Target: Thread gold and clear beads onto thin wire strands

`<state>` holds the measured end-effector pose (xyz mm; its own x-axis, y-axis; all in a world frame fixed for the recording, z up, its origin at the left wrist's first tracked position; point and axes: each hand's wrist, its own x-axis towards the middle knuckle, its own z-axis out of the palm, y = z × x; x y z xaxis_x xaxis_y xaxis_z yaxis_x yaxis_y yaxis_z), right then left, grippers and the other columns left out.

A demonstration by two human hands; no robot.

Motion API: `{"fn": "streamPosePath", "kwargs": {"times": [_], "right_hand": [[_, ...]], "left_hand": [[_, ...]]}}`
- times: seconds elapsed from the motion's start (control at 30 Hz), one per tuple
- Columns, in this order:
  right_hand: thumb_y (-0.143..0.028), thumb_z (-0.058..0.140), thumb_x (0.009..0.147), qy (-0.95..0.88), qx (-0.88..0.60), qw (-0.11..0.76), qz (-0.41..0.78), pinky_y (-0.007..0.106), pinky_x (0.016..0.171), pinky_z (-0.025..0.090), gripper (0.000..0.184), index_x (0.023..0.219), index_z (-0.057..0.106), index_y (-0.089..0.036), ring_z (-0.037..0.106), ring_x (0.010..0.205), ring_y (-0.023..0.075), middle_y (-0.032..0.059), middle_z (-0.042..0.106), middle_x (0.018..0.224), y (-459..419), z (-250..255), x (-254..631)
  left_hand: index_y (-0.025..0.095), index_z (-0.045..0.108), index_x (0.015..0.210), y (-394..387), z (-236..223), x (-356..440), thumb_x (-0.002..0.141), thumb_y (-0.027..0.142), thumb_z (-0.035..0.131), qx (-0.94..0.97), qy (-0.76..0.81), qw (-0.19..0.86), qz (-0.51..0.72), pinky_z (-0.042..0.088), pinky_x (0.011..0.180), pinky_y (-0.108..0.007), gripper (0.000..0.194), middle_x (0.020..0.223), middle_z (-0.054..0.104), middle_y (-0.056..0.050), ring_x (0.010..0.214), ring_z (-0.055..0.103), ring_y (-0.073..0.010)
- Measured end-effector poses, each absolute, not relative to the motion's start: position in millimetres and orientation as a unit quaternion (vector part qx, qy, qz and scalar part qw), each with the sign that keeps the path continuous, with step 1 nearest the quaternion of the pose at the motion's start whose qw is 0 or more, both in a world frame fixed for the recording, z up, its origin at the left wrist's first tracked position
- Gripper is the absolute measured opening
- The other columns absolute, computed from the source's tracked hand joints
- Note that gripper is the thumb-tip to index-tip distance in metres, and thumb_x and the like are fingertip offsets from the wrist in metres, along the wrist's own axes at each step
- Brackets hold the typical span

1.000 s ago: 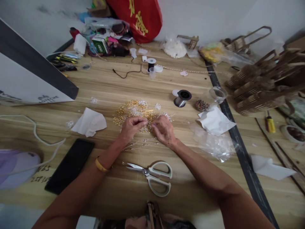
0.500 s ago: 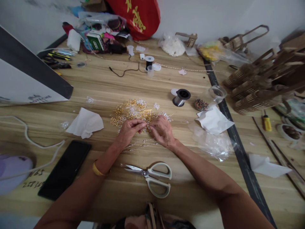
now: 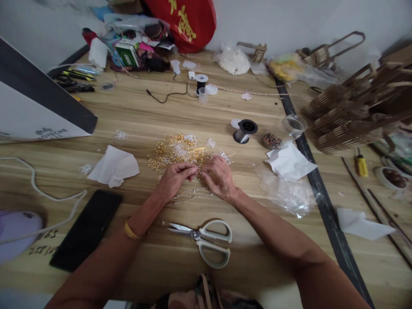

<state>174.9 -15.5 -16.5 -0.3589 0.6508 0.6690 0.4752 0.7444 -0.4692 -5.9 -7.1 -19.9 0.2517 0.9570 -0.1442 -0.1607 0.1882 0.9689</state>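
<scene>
My left hand (image 3: 176,177) and my right hand (image 3: 219,177) meet fingertip to fingertip at the near edge of a pile of gold and silver jewelry findings (image 3: 183,150). Both are closed in a pinch; whatever sits between the fingers is too small to make out. Below the hands a thin beaded chain (image 3: 189,197) lies on the wood. Nearer to me rest scissors (image 3: 206,238) with white handles, blades parted and pointing left. Small silver pins (image 3: 225,157) lie just beyond my right hand.
To the left are a crumpled white paper (image 3: 114,166) and a black phone (image 3: 86,229). A wire spool (image 3: 245,131), a bag of dark beads (image 3: 272,140), a clear jar (image 3: 294,125) and plastic bags (image 3: 289,197) lie to the right. Brown woven baskets (image 3: 347,111) stand at far right.
Both hands stay pinched together in nearly the same place, with only a slight shift of the fingertips. The view has moved very slightly; nothing else differs.
</scene>
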Motion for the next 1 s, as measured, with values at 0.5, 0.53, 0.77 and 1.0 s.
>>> {"fn": "streamPosePath", "kwargs": {"times": [0.5, 0.53, 0.77, 1.0], "right_hand": [[-0.02, 0.052, 0.087, -0.823, -0.345, 0.441, 0.094, 0.045, 0.095, 0.04, 0.006, 0.092, 0.055, -0.021, 0.057, 0.078, 0.0167, 0.0027, 0.062, 0.081, -16.2, -16.1, 174.8], [-0.02, 0.052, 0.087, -0.824, -0.346, 0.44, 0.093, 0.045, 0.095, 0.04, 0.006, 0.092, 0.055, -0.021, 0.057, 0.078, 0.0167, 0.0028, 0.062, 0.081, -16.2, -16.1, 174.8], [-0.02, 0.052, 0.087, -0.825, -0.341, 0.443, 0.083, 0.044, 0.095, 0.04, 0.005, 0.092, 0.055, -0.02, 0.056, 0.077, 0.0159, 0.0023, 0.062, 0.08, -15.1, -16.6, 174.7], [-0.02, 0.052, 0.087, -0.825, -0.346, 0.437, 0.093, 0.044, 0.095, 0.04, 0.006, 0.092, 0.055, -0.021, 0.056, 0.078, 0.0163, 0.0026, 0.062, 0.081, -15.6, -16.9, 174.5]], "left_hand": [[0.015, 0.073, 0.077, -7.4, -18.9, -6.4, 0.069, 0.028, 0.073, 0.482, 0.44, 0.622, 0.433, 0.041, 0.059, -0.024, 0.015, 0.064, 0.063, -0.001, 0.059, 0.051, -0.0099], [0.015, 0.073, 0.077, -7.5, -18.3, -6.2, 0.069, 0.029, 0.073, 0.483, 0.441, 0.622, 0.432, 0.041, 0.059, -0.024, 0.016, 0.064, 0.063, -0.001, 0.059, 0.051, -0.01], [0.016, 0.073, 0.076, -8.1, -17.7, -6.5, 0.07, 0.028, 0.072, 0.495, 0.438, 0.619, 0.424, 0.041, 0.06, -0.024, 0.014, 0.063, 0.062, 0.001, 0.058, 0.051, -0.0098], [0.015, 0.073, 0.076, -8.0, -16.2, -6.9, 0.071, 0.029, 0.071, 0.503, 0.442, 0.611, 0.421, 0.041, 0.06, -0.024, 0.015, 0.062, 0.061, 0.0, 0.058, 0.051, -0.0101]]}}
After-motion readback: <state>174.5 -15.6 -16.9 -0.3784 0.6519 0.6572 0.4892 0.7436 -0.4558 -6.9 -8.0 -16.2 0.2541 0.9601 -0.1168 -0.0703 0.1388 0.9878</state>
